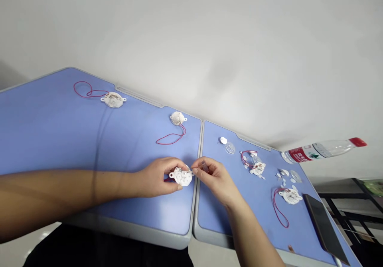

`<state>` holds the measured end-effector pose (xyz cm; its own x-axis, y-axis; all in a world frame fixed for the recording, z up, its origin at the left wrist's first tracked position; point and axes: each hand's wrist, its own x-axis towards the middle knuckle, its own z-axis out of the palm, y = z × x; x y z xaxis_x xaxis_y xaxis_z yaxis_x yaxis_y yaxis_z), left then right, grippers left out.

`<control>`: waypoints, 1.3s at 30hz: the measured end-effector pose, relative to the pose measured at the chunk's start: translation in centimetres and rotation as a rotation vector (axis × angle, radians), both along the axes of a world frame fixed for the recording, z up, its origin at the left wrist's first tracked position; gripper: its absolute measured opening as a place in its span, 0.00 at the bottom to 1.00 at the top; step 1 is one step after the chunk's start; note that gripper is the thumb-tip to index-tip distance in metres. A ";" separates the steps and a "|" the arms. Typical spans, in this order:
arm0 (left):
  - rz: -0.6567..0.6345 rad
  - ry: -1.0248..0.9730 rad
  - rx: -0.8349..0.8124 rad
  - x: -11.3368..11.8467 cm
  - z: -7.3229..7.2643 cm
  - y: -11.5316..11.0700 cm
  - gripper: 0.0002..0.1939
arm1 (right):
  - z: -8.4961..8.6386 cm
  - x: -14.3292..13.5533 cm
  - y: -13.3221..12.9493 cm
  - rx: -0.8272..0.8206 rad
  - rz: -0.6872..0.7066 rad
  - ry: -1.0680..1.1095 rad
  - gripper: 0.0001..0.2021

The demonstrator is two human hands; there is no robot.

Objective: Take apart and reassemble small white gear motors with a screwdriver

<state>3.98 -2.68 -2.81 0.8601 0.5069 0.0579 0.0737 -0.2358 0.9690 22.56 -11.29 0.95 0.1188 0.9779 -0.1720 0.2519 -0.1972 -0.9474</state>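
Note:
My left hand is closed on the rim of a white plastic gear housing, thumb below and fingers above. Small white gears show on its upturned face. At its right ear, the thumb and index finger of my right hand are pinched together. A small clear piece seems to sit among the right fingers, too small to name. Beyond my hands lies a similar round white unit with a red wire loop. A second such unit, also red-wired, rests at the far left.
Two blue desks meet in a seam by my right hand. On the right lie a clear cover, a red-wired housing, another housing with loose white parts, and a dark phone. A water bottle stands at the wall.

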 end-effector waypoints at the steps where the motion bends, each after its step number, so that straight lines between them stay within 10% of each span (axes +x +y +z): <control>1: 0.000 -0.005 0.001 0.0 0.0 0.0 0.18 | 0.0 0.1 0.0 0.005 0.000 -0.002 0.11; 20: 0.015 -0.114 0.017 0.1 -1.1 0.5 0.18 | -2.2 4.0 2.0 0.017 -0.312 -0.150 0.13; 31: 0.044 -0.074 -0.111 0.1 0.1 0.4 0.21 | -4.3 4.9 3.2 0.061 -0.310 -0.172 0.11; 39: 0.075 -0.131 -0.229 0.3 -0.9 0.6 0.32 | -2.9 4.3 3.1 0.007 -0.266 -0.013 0.14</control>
<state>4.28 -2.09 -3.68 0.8124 0.5815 0.0424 -0.0466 -0.0078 0.9989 26.87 -8.21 -1.90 0.3745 0.9129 -0.1623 0.2045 -0.2521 -0.9459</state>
